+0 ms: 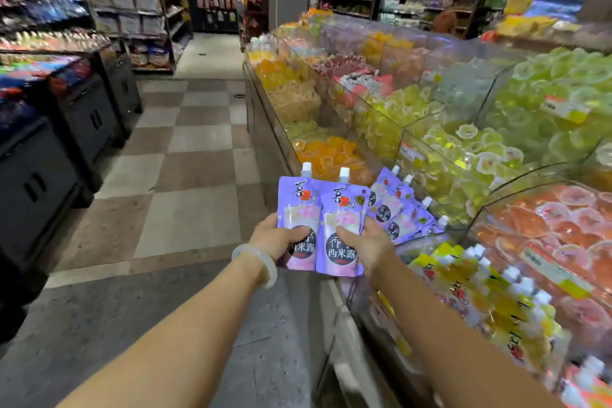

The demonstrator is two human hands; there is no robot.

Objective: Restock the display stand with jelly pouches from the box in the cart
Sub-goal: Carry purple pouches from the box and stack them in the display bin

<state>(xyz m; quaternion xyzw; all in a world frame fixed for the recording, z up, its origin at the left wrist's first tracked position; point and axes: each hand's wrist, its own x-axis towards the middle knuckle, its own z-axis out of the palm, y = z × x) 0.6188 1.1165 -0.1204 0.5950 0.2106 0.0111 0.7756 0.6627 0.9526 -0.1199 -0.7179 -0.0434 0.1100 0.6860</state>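
Two purple jelly pouches with white caps are held upright side by side in front of the display stand (344, 318). My left hand (276, 237) grips the left pouch (298, 205) at its lower edge. My right hand (364, 242) grips the right pouch (344, 209) the same way. Just behind my right hand, several more purple pouches (397, 209) lie stacked in a clear compartment of the stand. Yellow pouches (480, 291) fill the compartment nearer to me. The cart and the box are out of view.
Clear bins of green (546, 103), orange (331, 156) and pink jelly cups (563, 219) run along the stand on the right. Dark low cabinets (49, 169) line the left side. A tiled aisle (185, 159) runs between them toward far shelves (132, 3).
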